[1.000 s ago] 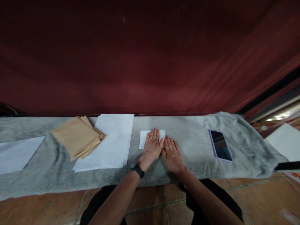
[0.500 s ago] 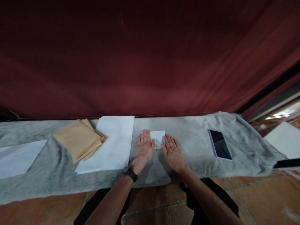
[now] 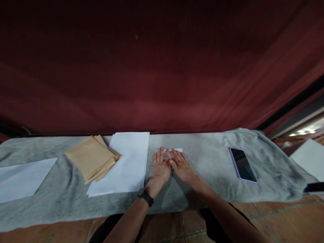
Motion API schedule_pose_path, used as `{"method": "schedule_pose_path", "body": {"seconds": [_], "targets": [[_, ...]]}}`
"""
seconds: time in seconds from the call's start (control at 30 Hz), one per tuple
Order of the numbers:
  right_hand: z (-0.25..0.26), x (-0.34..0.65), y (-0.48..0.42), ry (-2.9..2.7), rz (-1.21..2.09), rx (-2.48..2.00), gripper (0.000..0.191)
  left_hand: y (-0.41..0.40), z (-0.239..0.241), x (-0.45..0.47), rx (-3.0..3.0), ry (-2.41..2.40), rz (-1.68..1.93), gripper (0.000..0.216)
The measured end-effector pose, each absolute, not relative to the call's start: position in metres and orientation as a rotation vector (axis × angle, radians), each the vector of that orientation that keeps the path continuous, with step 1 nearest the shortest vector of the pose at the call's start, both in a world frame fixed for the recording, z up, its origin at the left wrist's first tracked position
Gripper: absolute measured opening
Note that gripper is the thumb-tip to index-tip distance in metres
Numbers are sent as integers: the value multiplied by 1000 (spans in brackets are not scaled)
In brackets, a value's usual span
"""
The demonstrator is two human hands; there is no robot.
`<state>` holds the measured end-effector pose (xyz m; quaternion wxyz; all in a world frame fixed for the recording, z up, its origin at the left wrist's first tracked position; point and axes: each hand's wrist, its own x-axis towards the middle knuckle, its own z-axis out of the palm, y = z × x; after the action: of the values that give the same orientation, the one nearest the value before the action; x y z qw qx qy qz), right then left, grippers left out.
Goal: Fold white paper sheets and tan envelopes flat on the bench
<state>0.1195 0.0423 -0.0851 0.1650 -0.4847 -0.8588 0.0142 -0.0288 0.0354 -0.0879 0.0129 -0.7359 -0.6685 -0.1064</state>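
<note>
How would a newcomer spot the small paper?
Find the gray cloth below the red backdrop. Between the white paper stack and the phone, partly covered by the left grip and right grip, lies the small paper, far smaller than the other white sheets.

White paper, brown packets, mottled grey cloth, dark red backdrop.
</note>
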Motion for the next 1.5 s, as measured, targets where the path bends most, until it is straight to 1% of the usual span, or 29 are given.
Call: {"method": "schedule_pose_path", "body": {"seconds": [0.17, 0.6, 0.8, 1.0, 1.07, 1.2, 1.27, 1.4, 1.5], "targets": [[-95, 130, 45, -2370, -98, -1389, 54, 32, -85, -31, -2297, -2067, -286, 58], [-94, 160, 58, -2383, -77, -1537, 60, 30, -85, -38, -2211, -2105, -317, 67], [-90, 166, 59, -2417, -63, -1570, 56, 29, -83, -43, -2170, -2140, -302, 65], [-82, 181, 69, -2507, 26, -1569, 51, 31, -73, -40, -2139, -2181, -316, 60], [-79, 187, 73, -2528, 69, -1540, 49, 30, -67, -33, -2267, -2097, -356, 57], [-73, 194, 81, -2539, 170, -1496, 47, 22, -59, -13, -2807, -1659, -409, 50], [-70, 196, 84, -2550, 224, -1479, 47, 18, -59, -6, -2947, -1503, -444, 50], [-67, 198, 88, -2595, 290, -1441, 48, 18, -61, -3, -2983, -1477, -492, 53], [-68, 199, 87, -2618, 257, -1433, 50, 24, -64, -4, -2966, -1493, -508, 54]]}}
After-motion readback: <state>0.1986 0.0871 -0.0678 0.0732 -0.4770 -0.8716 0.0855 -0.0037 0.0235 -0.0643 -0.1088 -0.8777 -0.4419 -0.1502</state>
